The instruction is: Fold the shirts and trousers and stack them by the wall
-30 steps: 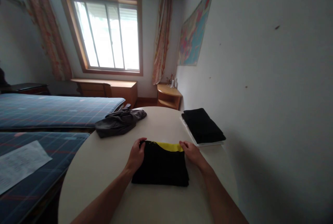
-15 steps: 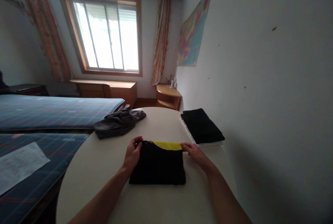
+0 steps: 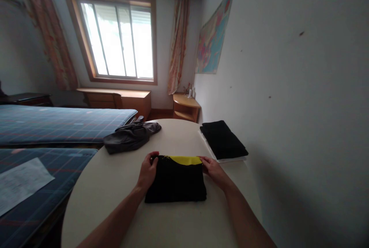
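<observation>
A folded black garment (image 3: 176, 182) with a yellow band along its far edge lies on the white round table (image 3: 106, 186) in front of me. My left hand (image 3: 149, 169) grips its far left corner, thumb on top and fingers curled behind. At the far right corner, my right hand (image 3: 211, 169) pinches the yellow edge between thumb and fingers. What kind of garment it is cannot be made out from the folded shape.
A stack of folded black cloth (image 3: 223, 140) rests on something white at the table's right, near the wall. A crumpled dark grey garment (image 3: 128, 137) lies at the back left. Blue plaid mattresses (image 3: 63, 123) stand left of the table, with a paper sheet (image 3: 24, 182) on the nearer one.
The garment's near edge has shifted very slightly away from me and to the right. My right hand has moved a little inward along the far right corner; both hands keep their hold.
</observation>
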`<state>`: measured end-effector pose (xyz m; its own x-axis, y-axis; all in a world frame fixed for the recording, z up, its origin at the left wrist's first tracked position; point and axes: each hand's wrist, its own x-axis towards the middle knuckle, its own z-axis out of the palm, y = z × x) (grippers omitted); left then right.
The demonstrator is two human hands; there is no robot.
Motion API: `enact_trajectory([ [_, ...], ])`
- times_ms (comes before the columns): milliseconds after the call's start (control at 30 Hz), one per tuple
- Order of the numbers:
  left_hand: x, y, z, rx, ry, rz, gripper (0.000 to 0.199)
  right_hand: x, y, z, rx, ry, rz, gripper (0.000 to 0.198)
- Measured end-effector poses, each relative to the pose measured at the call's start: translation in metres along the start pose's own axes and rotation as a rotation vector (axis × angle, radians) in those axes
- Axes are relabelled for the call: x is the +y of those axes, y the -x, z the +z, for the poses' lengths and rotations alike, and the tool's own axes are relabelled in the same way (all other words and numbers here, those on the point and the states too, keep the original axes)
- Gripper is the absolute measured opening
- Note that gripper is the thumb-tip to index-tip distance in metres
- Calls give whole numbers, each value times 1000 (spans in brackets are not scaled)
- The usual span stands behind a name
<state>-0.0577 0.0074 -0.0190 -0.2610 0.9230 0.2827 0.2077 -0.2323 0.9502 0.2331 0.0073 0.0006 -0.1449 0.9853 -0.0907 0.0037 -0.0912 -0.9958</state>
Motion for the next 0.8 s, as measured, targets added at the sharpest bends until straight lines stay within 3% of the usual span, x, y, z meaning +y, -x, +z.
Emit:
enact_trajectory([
  [133,-2,-1,0,-10,-51,6,40,9,-8,4,105,30,25,35],
  [233,-7,-1,0,-54,-89,22,41,13,-8,2,84,116,-71,51],
  [300,-9,1,-1,-64,-193,90,41,14,-7,0,95,204,-140,54],
  [400,-4,9,1,-100,-404,270,46,13,-5,0,117,338,-150,43],
  [467,6,19,3,-210,-502,392,49,9,-2,7,155,475,-179,36],
  [567,23,37,6,-483,-596,528,52,-2,7,22,237,798,-363,33],
  [667,34,50,3,-713,-654,574,57,-12,20,37,88,1029,-499,43],
  [800,36,49,-12,-812,-635,561,50,-7,32,44,-200,1141,-339,66],
])
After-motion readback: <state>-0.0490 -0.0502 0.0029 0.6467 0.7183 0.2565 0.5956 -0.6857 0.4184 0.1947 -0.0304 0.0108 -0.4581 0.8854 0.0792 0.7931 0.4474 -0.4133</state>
